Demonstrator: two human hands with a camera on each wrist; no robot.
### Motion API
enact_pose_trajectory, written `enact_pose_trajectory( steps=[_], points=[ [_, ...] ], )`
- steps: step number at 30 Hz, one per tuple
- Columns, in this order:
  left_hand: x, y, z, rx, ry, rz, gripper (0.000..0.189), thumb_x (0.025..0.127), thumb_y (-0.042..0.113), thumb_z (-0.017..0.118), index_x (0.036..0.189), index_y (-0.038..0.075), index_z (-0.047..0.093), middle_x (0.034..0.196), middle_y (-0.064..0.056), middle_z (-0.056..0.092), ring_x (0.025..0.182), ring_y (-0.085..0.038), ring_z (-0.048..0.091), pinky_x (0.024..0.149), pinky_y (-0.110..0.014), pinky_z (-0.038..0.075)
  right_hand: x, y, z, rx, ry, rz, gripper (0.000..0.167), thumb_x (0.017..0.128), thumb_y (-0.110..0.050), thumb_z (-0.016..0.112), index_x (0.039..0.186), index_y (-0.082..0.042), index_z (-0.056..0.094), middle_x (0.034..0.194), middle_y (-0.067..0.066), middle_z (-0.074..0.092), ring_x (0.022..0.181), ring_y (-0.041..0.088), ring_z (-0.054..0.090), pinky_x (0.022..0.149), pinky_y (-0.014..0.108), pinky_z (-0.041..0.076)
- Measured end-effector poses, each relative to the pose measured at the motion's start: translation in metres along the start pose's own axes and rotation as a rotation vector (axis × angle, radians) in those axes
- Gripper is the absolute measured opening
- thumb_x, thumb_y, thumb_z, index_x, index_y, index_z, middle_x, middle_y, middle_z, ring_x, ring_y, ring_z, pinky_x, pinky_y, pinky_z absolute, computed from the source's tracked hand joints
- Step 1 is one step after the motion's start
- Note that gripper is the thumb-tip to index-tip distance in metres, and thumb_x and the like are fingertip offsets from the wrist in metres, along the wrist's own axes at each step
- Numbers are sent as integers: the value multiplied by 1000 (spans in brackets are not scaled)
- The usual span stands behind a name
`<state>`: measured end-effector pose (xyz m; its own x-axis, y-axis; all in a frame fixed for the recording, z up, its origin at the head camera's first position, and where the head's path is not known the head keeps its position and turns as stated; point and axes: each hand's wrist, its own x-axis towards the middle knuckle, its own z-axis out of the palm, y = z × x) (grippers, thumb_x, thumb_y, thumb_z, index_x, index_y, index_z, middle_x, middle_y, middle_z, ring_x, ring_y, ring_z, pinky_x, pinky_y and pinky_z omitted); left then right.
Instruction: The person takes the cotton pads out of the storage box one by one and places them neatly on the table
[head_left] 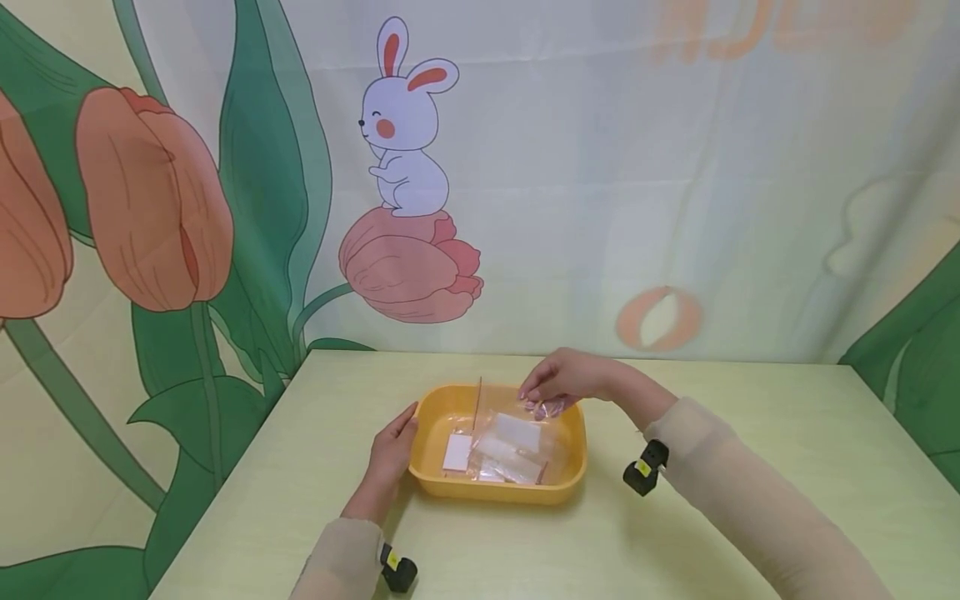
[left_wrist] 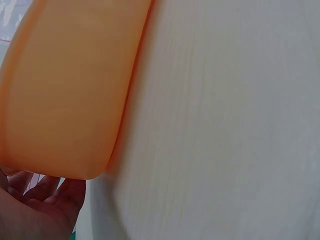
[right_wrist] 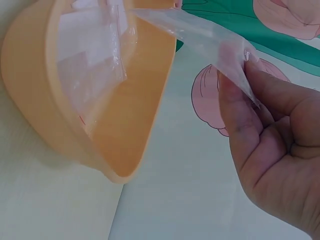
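A yellow plastic basin (head_left: 495, 492) stands on the table, with several clear plastic bags inside. My left hand (head_left: 392, 450) grips the basin's left end, and its fingers (left_wrist: 70, 197) curl under the rim in the left wrist view. Over the back right of the basin, my right hand (head_left: 566, 379) pinches the edge of a clear plastic bag (right_wrist: 200, 37) between thumb and fingers. This bag stretches from the fingertips toward the basin. Below it lie other bags holding white cards, one white card (head_left: 457, 452) at the left and another white card (head_left: 517, 431) near the middle.
The pale yellow table (head_left: 712, 517) reaches back to a hanging cloth (head_left: 562, 208) printed with tulips and a rabbit. A small black wrist camera (head_left: 647, 468) sits on the right sleeve, and another wrist camera (head_left: 398, 571) on the left.
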<state>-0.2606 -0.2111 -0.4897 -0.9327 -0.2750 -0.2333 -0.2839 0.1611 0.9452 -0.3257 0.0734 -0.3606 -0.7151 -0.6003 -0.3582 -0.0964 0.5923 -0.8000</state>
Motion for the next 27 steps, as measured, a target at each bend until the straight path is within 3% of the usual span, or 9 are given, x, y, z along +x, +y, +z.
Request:
enact_pose_trajectory(
  steps=[14, 24, 27],
  points=[
    [-3, 2, 1, 4, -1, 17, 47, 112, 24, 39, 158, 13, 40, 167, -15, 33, 156, -38, 31, 127, -50, 34, -35, 28, -10, 96, 41, -69, 29, 101, -8, 60, 124, 8, 67, 93, -6, 76, 76, 2, 67, 73, 20, 62],
    [-3, 1, 0, 1, 4, 24, 47, 112, 24, 39, 157, 13, 41, 167, -15, 33, 156, -38, 31, 127, -50, 34, -64, 45, -13, 147, 87, -86, 29, 101, -8, 62, 124, 9, 66, 99, 1, 78, 82, 6, 72, 77, 23, 63],
    [-3, 1, 0, -1, 5, 22, 47, 112, 24, 39, 157, 13, 41, 167, -15, 33, 156, -38, 31, 127, -50, 34, -74, 51, -14, 169, 92, -102, 30, 101, -10, 63, 123, 9, 66, 96, -3, 77, 82, 5, 73, 76, 22, 63]
  ],
)
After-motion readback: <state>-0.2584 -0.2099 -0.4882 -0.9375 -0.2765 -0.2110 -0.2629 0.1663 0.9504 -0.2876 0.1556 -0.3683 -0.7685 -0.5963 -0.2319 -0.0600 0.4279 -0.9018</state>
